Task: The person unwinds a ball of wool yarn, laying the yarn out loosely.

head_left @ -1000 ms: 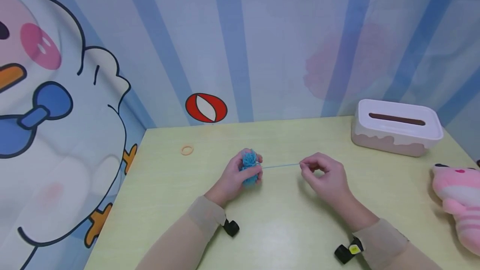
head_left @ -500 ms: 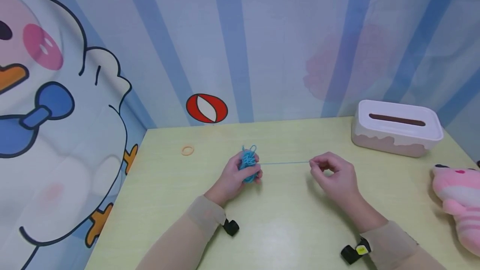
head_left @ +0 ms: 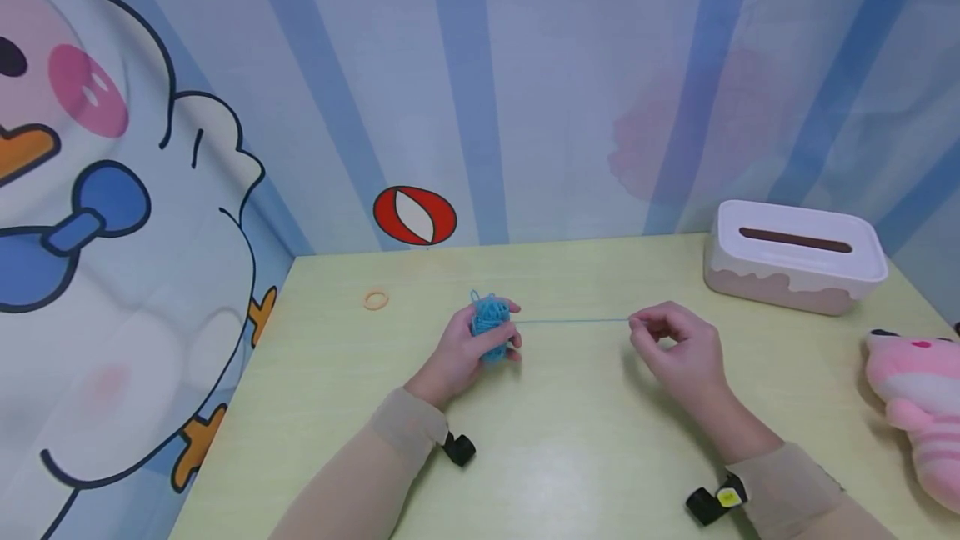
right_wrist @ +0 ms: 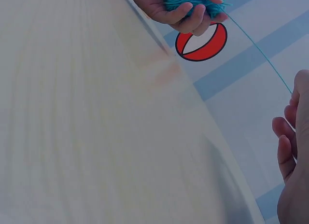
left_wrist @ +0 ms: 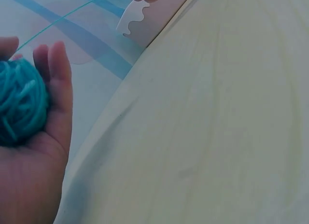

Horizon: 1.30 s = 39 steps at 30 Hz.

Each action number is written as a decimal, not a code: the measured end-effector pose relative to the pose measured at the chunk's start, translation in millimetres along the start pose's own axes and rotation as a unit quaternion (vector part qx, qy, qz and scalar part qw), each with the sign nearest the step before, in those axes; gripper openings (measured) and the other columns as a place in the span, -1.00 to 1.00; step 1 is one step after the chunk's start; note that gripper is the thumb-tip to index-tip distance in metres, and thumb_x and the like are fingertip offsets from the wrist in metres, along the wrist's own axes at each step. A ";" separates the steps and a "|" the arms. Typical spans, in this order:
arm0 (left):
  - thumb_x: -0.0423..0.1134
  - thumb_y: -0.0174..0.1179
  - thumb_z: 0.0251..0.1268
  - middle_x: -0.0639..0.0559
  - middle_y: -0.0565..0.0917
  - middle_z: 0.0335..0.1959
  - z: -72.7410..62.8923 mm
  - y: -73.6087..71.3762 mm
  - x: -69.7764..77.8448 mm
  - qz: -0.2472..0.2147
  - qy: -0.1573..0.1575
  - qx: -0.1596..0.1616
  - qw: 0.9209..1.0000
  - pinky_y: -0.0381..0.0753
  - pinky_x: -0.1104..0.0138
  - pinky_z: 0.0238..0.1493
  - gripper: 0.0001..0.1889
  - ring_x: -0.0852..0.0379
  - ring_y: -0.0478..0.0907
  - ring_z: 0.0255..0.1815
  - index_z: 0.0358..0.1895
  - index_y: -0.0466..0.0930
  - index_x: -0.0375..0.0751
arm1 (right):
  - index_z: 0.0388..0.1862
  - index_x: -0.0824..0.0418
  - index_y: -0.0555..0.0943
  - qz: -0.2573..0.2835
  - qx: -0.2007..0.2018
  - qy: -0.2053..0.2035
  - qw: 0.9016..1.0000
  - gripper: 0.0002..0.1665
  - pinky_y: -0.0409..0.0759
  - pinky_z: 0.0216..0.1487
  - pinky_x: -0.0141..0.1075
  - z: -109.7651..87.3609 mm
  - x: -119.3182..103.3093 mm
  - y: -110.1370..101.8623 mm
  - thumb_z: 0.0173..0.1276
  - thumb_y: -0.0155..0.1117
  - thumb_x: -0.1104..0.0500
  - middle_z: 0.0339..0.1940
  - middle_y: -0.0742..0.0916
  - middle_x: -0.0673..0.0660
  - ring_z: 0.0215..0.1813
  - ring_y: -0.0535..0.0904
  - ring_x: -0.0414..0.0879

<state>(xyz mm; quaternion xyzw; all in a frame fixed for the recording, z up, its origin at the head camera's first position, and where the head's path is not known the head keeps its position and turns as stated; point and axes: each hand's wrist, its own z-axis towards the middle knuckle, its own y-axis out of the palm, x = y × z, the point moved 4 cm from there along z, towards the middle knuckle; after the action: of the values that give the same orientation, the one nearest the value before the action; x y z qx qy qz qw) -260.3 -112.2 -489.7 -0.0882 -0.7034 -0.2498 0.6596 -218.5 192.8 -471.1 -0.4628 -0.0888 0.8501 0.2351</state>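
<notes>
A small ball of blue yarn (head_left: 490, 323) lies in the palm of my left hand (head_left: 456, 357), thumb across its front and fingers curled behind it. A loose loop sticks up from its top. From the ball a single strand (head_left: 573, 321) runs taut to the right, where my right hand (head_left: 686, 357) pinches it between thumb and fingertips. In the left wrist view the yarn ball (left_wrist: 21, 103) shows its wound layers against the palm. The right wrist view has my right hand (right_wrist: 294, 147) at the edge, with the strand (right_wrist: 260, 52) leading back to the ball.
On the pale table (head_left: 555, 457), an orange ring (head_left: 376, 299) lies at the back left. A white and pinkish-brown tissue box (head_left: 795, 257) stands back right, and a pink plush toy (head_left: 918, 415) lies at the right edge. A printed curtain (head_left: 555, 90) hangs behind the table.
My right hand has moved to the right, drawing out a longer strand. The yarn ball has turned in my left hand, which has shifted slightly left.
</notes>
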 end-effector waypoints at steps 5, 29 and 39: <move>-0.30 0.07 0.75 -0.05 0.62 0.07 -0.3 0.0 0.3 -0.011 0.008 -0.006 1.000 0.78 0.33 -0.17 -0.87 0.13 0.67 -0.21 0.18 0.44 -0.12 | -0.19 0.32 0.82 0.002 0.009 0.019 1.000 -0.94 0.59 -0.12 -0.70 0.9 4.5 -5.0 0.41 0.46 0.38 -0.31 0.83 0.17 -0.28 0.62 -0.50; -0.27 0.31 0.63 -0.25 0.54 0.16 2.0 -10.0 0.5 0.060 -0.008 0.057 0.996 0.81 0.34 -0.09 -0.37 0.09 0.68 -0.14 0.64 0.34 0.10 | -0.19 0.27 0.83 0.000 0.027 0.049 0.998 -0.94 0.59 -0.15 -0.71 2.7 9.5 -13.2 0.42 0.47 0.37 -0.34 0.74 -0.28 -0.32 0.63 -0.49; -0.34 -0.03 0.76 0.00 0.63 0.14 5.0 -6.0 0.0 -0.037 0.013 0.033 0.999 0.75 0.33 0.19 -0.62 0.07 0.64 0.18 0.49 0.27 -0.11 | -0.22 0.30 0.82 0.009 0.056 0.048 0.997 -0.94 0.56 -0.18 -0.72 3.3 14.6 -18.6 0.38 0.49 0.41 -0.36 0.70 -0.40 -0.35 0.61 -0.54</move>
<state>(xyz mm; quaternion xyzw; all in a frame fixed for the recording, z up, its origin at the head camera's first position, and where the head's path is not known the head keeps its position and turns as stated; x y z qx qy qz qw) -267.5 -115.1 -491.1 -0.0376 -0.7056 -0.2519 0.6613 -222.0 216.3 -473.3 -0.4900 -0.0261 0.8325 0.2571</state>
